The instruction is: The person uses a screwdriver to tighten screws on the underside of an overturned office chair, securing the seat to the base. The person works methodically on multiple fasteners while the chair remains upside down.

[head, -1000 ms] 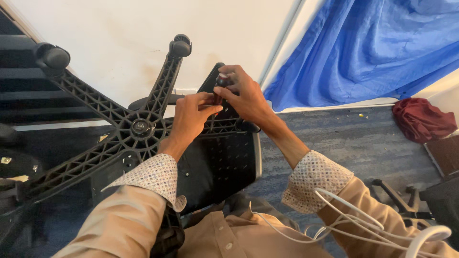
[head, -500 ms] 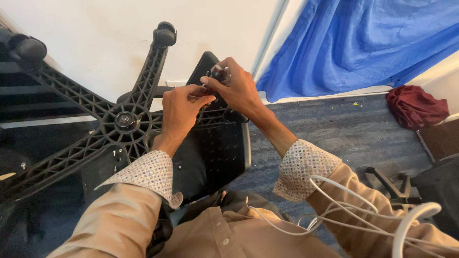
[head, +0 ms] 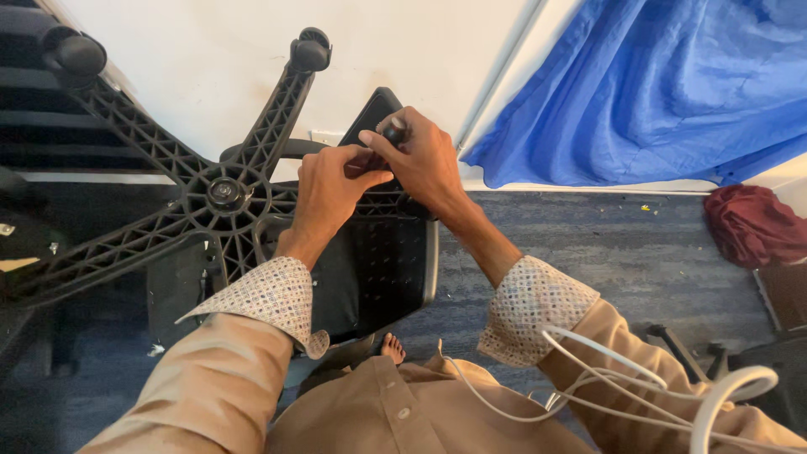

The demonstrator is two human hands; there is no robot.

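Both hands are working on the underside of an upturned office chair, which is lying tipped on the carpet in front of the person's knees. The right hand is curling its fingers around a small dark knob near the top edge of the seat pan; the fingers are wrapping it narrowly, thumb pressing from below. The left hand is pinching something small right beside that knob, its fingertips touching the right thumb; what sits between them is too hidden to tell.

To do this well, I judge the left hand should be steadying the part while the right is turning, wrists staying in line with the knob's axis so the grip is not slipping off. Keeping the seat braced against the legs would be stopping the chair from rocking.

The knob is lying inside the right fingers, just above the left fingertips. The star base with its castors is spreading out to the left of the left fingers, well apart from the knob. A blue cloth is hanging beyond the right fingers, and white cables are trailing below the right sleeve.
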